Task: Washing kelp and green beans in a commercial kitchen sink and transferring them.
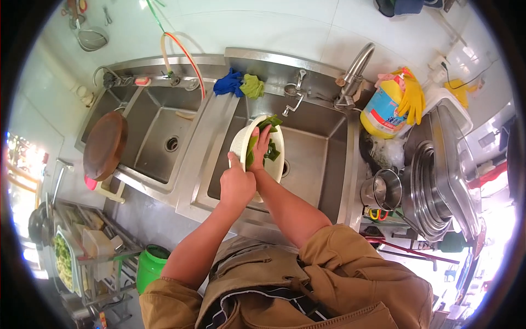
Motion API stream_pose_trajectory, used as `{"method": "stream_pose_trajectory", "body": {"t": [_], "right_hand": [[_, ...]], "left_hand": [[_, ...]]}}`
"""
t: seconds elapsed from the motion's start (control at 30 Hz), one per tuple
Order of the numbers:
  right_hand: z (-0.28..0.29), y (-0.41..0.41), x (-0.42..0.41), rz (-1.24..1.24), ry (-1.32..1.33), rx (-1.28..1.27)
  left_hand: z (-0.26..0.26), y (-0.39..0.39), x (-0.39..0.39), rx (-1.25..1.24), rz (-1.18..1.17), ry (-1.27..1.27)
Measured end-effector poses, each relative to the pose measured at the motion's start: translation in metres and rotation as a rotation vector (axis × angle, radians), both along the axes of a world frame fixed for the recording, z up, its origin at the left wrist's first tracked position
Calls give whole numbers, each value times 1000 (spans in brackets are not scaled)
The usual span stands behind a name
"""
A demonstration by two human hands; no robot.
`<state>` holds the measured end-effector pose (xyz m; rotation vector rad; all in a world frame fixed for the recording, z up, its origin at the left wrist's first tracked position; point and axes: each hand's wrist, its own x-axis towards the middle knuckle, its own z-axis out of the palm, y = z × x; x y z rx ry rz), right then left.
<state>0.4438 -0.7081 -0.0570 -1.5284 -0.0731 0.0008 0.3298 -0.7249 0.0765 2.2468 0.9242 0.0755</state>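
A white plastic colander (237,144) is tilted on its side over the right-hand sink basin (306,164). My left hand (237,181) grips its near-left rim, with the index finger stretched along the outer wall. Inside the colander lie broad, glossy green vegetable pieces (271,121). Reaching into it, my right hand (260,149) lies against these pieces with the fingers extended and somewhat apart. The hand and the rim hide part of the greens. A drain (286,167) shows partly behind the colander.
A gooseneck faucet (358,74) and a small tap (301,82) stand behind the basin. Blue (228,83) and green cloths (252,86) lie on the ledge. At right are a yellow detergent jug (385,107) and stacked metal bowls (425,193). A round wooden board (105,146) leans at left.
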Motion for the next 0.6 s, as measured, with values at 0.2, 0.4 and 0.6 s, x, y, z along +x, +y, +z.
{"method": "stream_pose_trajectory", "body": {"t": [0.2,0.4,0.6], "right_hand": [[16,-6,17,12,16,19],[3,8,6,50,32,-128],[-44,29,-57,475,-163,169]], "left_hand": [[3,-19,19,83,4,-33],[6,-25,16,162,77,5],[-39,-42,22,257,-10,112]]}}
